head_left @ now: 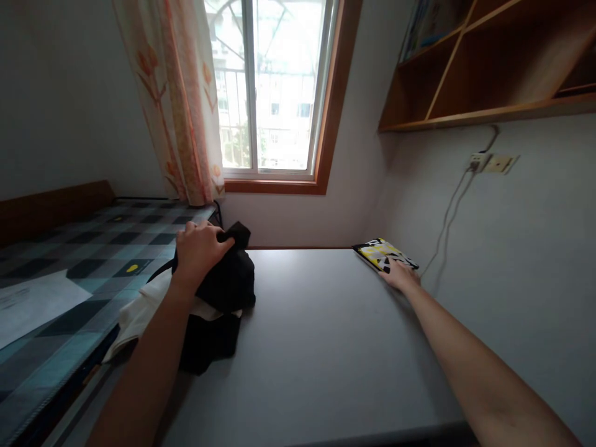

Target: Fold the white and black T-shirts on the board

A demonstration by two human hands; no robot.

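Note:
My left hand (199, 248) is closed on a bunched black cloth (228, 279) at the left edge of a grey desk (316, 347). Under the black cloth lies a white cloth (139, 313) that hangs off the desk's left side. My right hand (400, 274) reaches to the far right corner of the desk and rests on the near end of a flat pouch (379, 253) with a yellow, black and white pattern. Its fingers lie over the pouch's edge; how firmly they grip is unclear.
A bed with a teal and black checked cover (69, 273) stands left of the desk, with a sheet of paper (32, 304) on it. A window (270, 87) with a patterned curtain (177, 99) is ahead. Wooden shelves (488, 68) and a wall socket with a cable (479, 162) are on the right wall.

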